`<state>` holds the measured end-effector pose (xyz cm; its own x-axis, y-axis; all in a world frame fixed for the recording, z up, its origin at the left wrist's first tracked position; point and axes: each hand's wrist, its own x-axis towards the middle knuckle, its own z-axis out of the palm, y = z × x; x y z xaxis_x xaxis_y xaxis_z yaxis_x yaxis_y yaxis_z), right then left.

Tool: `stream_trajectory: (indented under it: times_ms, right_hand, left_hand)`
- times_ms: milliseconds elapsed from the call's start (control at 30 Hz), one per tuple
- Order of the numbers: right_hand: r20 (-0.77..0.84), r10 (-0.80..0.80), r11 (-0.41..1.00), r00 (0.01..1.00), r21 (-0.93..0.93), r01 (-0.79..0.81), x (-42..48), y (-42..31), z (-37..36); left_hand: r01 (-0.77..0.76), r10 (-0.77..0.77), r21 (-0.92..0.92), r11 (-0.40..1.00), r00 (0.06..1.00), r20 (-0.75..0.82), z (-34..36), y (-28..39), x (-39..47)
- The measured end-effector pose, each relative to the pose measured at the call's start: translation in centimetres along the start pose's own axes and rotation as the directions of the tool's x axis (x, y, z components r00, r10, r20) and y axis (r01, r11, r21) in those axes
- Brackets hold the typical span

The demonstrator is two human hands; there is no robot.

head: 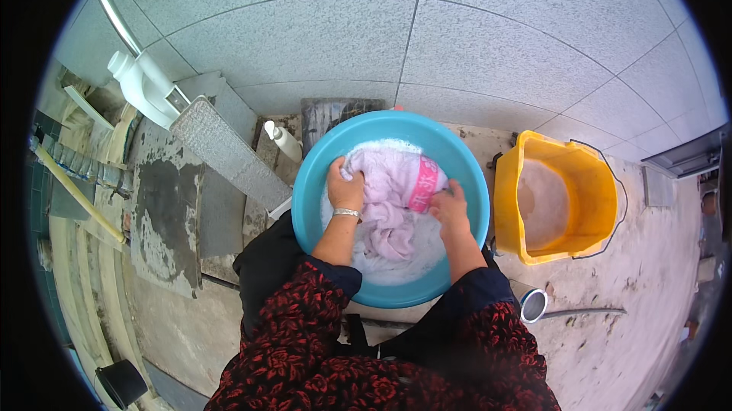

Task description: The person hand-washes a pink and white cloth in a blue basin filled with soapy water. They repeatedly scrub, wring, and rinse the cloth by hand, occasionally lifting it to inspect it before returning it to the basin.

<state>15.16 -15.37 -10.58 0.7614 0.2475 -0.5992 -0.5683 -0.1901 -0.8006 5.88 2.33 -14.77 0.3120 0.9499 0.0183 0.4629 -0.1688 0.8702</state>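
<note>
A round blue plastic basin [394,297] holds foamy water [426,239] between my knees. In it lies a wet pale pink towel [380,182] with a bright pink band, partly bunched up and partly in the suds. My left hand [346,187], with a silver bracelet at the wrist, grips the towel's left end, a fold pinched by the fingers. At the towel's right end, my right hand [450,208] is beside the pink band with its fingers partly spread; whether they hold any cloth is not clear.
A yellow bucket [512,199] with some cloudy liquid stands to the right, near a metal cylinder [533,305]. Left of the basin are a white pump bottle [285,141], a stone slab [229,151] and a white plastic jug [143,91]. A tiled wall [320,33] rises beyond.
</note>
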Motion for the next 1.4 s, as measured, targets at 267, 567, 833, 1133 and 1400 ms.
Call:
stream_trajectory:
  times_ms: [267, 567, 833, 1133, 1400]
  right_hand:
    - [0.462, 0.234, 0.794, 0.855, 0.418, -0.442, -1.0, -1.0, 0.4]
    - [0.220, 0.021, 0.887, 0.975, 0.446, -0.120, -3.9, -0.4, 1.2]
    - [0.244, -0.312, 0.702, 0.918, 0.710, 0.050, -4.2, -4.4, -1.6]
    - [0.336, -0.351, 0.678, 0.874, 0.735, -0.010, -5.5, -5.1, -2.0]
    - [0.171, -0.340, 0.892, 0.925, 0.371, 0.259, -5.4, -5.6, -3.3]
  left_hand:
    - [0.334, 0.136, -0.275, 0.901, 0.385, 0.913, -3.1, 7.3, -5.0]
    - [-0.157, 0.181, -0.092, 0.983, 0.811, 0.556, -1.8, 7.7, -6.2]
    - [0.109, 0.255, -0.394, 0.913, 0.603, 0.756, -8.6, 6.0, -2.9]
    - [-0.091, 0.028, -0.006, 0.996, 0.244, 0.969, -10.4, 7.1, -7.5]
    - [0.339, 0.028, -0.153, 0.928, 0.345, 0.938, -11.4, 6.2, -5.1]
